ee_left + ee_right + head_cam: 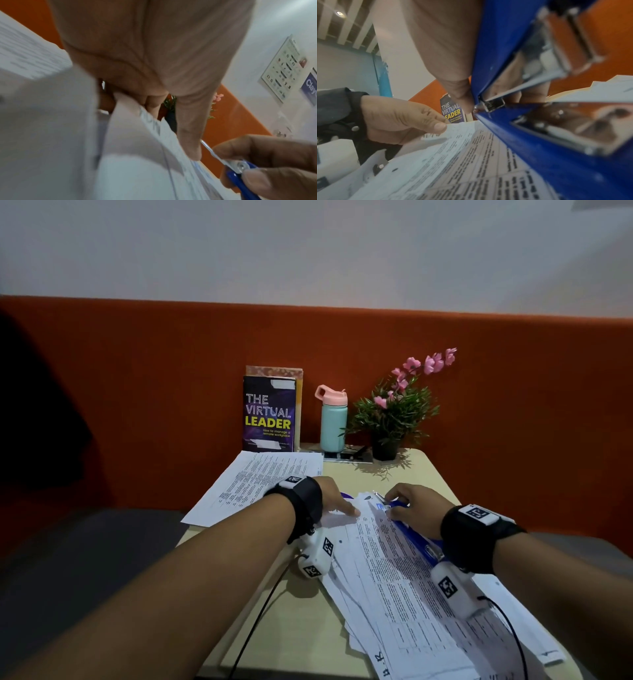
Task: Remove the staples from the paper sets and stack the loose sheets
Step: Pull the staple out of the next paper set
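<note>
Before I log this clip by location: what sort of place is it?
Probably an office or co-working nook: a small table against an orange upholstered partition, a workplace-management book propped upright, printed forms, and the right hand gripping a blue stapler.

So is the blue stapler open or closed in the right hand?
Open. In the right wrist view the blue stapler has its two arms spread apart from the hinge, the right hand gripping it over the paper set.

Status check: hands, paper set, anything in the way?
Left hand pinches paper set corner. Right hand grips blue stapler, metal tip at that corner. Loose sheets stacked left. Nothing obstructing.
</note>
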Demonstrator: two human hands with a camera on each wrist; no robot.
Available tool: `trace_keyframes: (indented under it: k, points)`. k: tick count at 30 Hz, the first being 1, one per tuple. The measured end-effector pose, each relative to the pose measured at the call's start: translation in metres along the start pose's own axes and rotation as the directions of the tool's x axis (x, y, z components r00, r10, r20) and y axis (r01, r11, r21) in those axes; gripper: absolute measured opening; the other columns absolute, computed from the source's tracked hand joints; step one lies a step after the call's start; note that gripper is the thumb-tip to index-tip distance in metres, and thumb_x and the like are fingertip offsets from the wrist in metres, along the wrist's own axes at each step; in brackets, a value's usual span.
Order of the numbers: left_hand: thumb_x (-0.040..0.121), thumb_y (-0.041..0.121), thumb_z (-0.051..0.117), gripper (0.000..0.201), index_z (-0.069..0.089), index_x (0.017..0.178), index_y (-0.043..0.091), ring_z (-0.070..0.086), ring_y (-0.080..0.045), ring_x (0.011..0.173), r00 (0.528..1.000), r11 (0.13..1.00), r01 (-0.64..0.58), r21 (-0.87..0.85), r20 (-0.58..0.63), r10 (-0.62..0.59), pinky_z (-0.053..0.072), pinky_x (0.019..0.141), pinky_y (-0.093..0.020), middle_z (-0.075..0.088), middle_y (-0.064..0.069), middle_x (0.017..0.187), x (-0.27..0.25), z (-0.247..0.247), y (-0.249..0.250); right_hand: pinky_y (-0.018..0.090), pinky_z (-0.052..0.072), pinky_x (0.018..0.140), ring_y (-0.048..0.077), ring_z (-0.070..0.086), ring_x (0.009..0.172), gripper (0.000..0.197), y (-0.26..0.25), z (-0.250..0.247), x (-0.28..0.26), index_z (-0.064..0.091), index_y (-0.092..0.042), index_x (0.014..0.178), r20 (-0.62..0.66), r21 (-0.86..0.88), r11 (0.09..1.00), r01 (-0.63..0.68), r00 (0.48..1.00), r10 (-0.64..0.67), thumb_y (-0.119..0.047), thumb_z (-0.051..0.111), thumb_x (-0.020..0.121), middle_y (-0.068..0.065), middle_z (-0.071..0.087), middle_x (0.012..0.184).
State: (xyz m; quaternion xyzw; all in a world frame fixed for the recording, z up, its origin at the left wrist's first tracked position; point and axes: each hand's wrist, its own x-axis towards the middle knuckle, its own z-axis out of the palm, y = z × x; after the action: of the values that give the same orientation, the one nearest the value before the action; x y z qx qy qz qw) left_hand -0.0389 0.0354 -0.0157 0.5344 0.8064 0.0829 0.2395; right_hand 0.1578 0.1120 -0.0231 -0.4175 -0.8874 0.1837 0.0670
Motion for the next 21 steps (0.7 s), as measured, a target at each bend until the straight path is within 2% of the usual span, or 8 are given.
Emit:
trace_keyframes:
  k: [3,5,7,10,12,15,18,21]
  points:
    - [0.083,0.043,0.073,0.053,0.067,0.113,0.000,0.059,-0.026,0.091,0.999,1.000,-0.026,0.010,-0.035,0.026,0.042,0.072,-0.028,0.069,-0.016,0.114,0.001,0.004,0.006,0.031,0.049,0.083,0.021,0.059,0.100,0.027,0.004,0.000,-0.001,0.059,-0.024,0.121,-0.028,0.031,1.000,0.003,1.000,-0.002,-0.030,0.060,0.094,0.003,0.061,0.124]
    - [0.083,0.031,0.076,0.039,0.067,0.105,0.001,0.056,-0.025,0.090,0.996,0.995,-0.056,-0.086,-0.070,0.050,0.039,0.066,-0.023,0.068,-0.012,0.098,0.005,0.005,0.005,0.030,0.050,0.078,0.020,0.060,0.097,0.024,0.006,-0.001,-0.002,0.059,-0.025,0.118,-0.046,0.066,0.998,0.000,0.999,0.003,-0.030,0.060,0.094,0.002,0.062,0.120]
    - [0.081,0.027,0.078,0.024,0.063,0.091,0.011,0.054,-0.022,0.085,0.991,0.984,-0.087,-0.155,-0.112,0.070,0.036,0.056,-0.020,0.061,-0.002,0.079,0.008,0.002,0.002,0.028,0.050,0.070,0.018,0.061,0.089,0.021,0.007,-0.005,-0.003,0.059,-0.027,0.115,-0.074,0.115,0.993,0.010,0.997,-0.001,-0.030,0.060,0.095,0.001,0.063,0.113]
    - [0.083,0.026,0.076,0.020,0.063,0.096,0.017,0.054,-0.018,0.082,0.979,0.984,-0.112,-0.135,-0.184,0.086,0.036,0.054,-0.019,0.060,0.001,0.086,0.007,-0.005,-0.003,0.030,0.051,0.064,0.019,0.063,0.083,0.019,0.004,-0.019,-0.005,0.058,-0.026,0.113,-0.149,0.194,0.980,0.036,0.989,-0.007,-0.031,0.059,0.095,0.001,0.065,0.104]
    - [0.083,0.024,0.075,0.024,0.068,0.105,0.015,0.057,-0.019,0.088,0.966,0.986,-0.119,-0.117,-0.244,0.088,0.040,0.065,-0.019,0.064,0.000,0.095,0.005,-0.013,-0.009,0.034,0.053,0.068,0.021,0.064,0.083,0.019,0.002,-0.032,-0.005,0.056,-0.025,0.113,-0.180,0.211,0.977,0.032,0.984,0.007,-0.032,0.059,0.096,0.002,0.065,0.101]
    - [0.085,0.017,0.071,0.029,0.071,0.114,0.009,0.059,-0.019,0.092,0.957,0.994,-0.091,-0.057,-0.280,0.071,0.042,0.075,-0.021,0.067,-0.005,0.102,0.000,-0.029,-0.022,0.036,0.052,0.073,0.023,0.062,0.087,0.023,0.003,-0.043,-0.005,0.055,-0.022,0.115,-0.173,0.098,0.995,-0.004,0.985,0.021,-0.030,0.059,0.095,0.003,0.063,0.104]
    - [0.087,0.009,0.065,0.032,0.069,0.119,0.009,0.061,-0.024,0.106,0.943,0.998,-0.058,0.002,-0.327,0.056,0.044,0.080,-0.022,0.067,-0.008,0.114,-0.005,-0.048,-0.039,0.031,0.046,0.076,0.023,0.058,0.097,0.036,0.007,-0.038,-0.006,0.052,-0.017,0.125,-0.062,-0.116,0.993,-0.002,0.998,-0.006,-0.026,0.063,0.092,0.005,0.060,0.118]
    - [0.089,0.003,0.058,0.031,0.069,0.117,0.013,0.063,-0.025,0.100,0.925,0.999,-0.019,-0.028,-0.380,0.007,0.047,0.076,-0.027,0.069,-0.006,0.108,-0.009,-0.066,-0.058,0.023,0.035,0.063,0.015,0.049,0.083,0.031,0.012,-0.021,-0.008,0.051,-0.020,0.119,0.071,-0.267,0.963,0.041,0.997,-0.023,-0.023,0.060,0.090,0.003,0.052,0.111]
